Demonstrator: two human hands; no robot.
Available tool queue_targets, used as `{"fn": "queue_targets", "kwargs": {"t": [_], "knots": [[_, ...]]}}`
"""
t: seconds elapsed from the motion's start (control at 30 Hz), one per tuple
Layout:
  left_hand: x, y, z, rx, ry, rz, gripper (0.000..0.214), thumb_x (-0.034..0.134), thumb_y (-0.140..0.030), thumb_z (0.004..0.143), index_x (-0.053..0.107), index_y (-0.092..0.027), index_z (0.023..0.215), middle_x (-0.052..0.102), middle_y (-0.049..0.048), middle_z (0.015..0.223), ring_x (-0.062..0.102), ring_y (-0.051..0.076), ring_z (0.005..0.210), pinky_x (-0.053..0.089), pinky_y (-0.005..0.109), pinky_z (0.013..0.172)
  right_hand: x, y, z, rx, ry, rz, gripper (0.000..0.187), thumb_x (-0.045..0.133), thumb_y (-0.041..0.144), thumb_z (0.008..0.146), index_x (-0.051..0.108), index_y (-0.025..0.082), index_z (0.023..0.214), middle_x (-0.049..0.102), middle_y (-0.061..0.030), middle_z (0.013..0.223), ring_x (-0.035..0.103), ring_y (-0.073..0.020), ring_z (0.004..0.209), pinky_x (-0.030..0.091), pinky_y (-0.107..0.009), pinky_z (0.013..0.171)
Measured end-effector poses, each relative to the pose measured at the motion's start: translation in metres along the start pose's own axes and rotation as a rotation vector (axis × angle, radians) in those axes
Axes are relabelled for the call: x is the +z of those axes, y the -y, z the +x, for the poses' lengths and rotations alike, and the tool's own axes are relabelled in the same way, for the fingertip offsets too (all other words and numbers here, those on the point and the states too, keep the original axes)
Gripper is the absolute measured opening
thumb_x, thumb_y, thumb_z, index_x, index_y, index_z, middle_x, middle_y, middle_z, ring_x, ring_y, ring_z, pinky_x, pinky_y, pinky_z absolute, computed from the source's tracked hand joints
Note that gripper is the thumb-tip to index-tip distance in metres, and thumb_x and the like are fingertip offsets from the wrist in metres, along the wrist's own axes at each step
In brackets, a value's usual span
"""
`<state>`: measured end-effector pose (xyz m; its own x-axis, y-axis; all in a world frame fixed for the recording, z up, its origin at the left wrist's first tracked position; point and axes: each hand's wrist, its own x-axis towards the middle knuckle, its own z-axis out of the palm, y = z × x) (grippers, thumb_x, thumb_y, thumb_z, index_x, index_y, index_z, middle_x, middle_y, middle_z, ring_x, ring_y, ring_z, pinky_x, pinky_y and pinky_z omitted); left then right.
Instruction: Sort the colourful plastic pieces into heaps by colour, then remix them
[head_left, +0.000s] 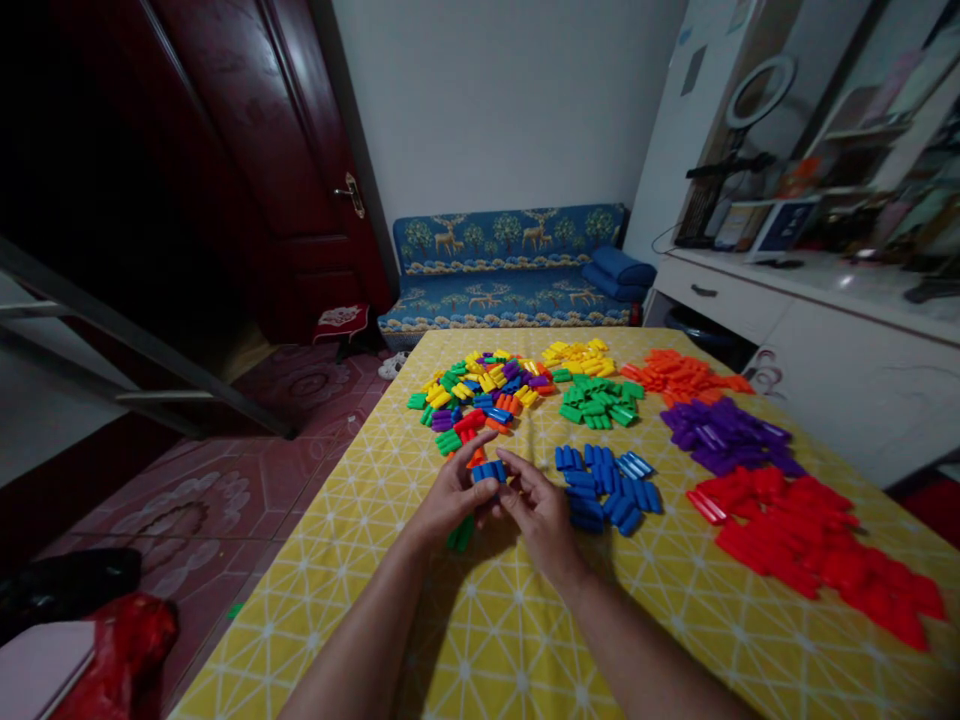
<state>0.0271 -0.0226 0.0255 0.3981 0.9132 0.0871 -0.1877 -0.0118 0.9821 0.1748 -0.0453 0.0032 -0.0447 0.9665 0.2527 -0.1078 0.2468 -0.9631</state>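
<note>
A blue ribbed plastic piece [490, 470] is held up over the table between my two hands. My left hand [452, 500] pinches it from the left, thumb in front, index finger stretched out. My right hand [538, 505] closes on its right side with bent fingers. Beyond my fingers lies a mixed pile [487, 385] of pieces in several colours. To the right of my right hand is a group of blue pieces [607, 485]. A green piece [460, 534] lies partly hidden below my left hand.
Sorted piles of yellow [579, 356], green [600, 400], orange [682, 375], purple [731, 435] and red pieces [817, 540] lie on the yellow tablecloth [330, 600]. A blue sofa [510, 285] stands past the table, a white cabinet [832, 360] to the right.
</note>
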Motion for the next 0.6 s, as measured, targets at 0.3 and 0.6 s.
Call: {"fn": "queue_targets", "kwargs": {"t": [0.3,0.6], "knots": [[-0.003,0.011,0.003,0.026,-0.074,0.106,0.072,0.072,-0.050,0.076,0.052,-0.013,0.135,0.060,-0.0018,0.059,0.050,0.008,0.046,0.040,0.018,0.045,-0.032,0.023,0.012,-0.075,-0.131,-0.182,0.035,0.061,0.038,0.084,0.064,0.021,0.114,0.070,-0.0063,0.097,0.066,-0.0192,0.084,0.053,-0.029,0.072],[-0.028,0.015,0.007,0.238,-0.540,0.779,0.026,0.060,-0.037,0.084,0.075,-0.016,0.091,0.069,0.0028,0.070,0.055,0.013,0.059,0.043,0.024,0.059,-0.128,0.004,0.036,0.078,-0.333,-0.950,0.031,0.053,0.030,0.081,0.071,0.021,0.105,0.070,-0.0061,0.081,0.064,-0.0202,0.071,0.049,-0.031,0.065]]}}
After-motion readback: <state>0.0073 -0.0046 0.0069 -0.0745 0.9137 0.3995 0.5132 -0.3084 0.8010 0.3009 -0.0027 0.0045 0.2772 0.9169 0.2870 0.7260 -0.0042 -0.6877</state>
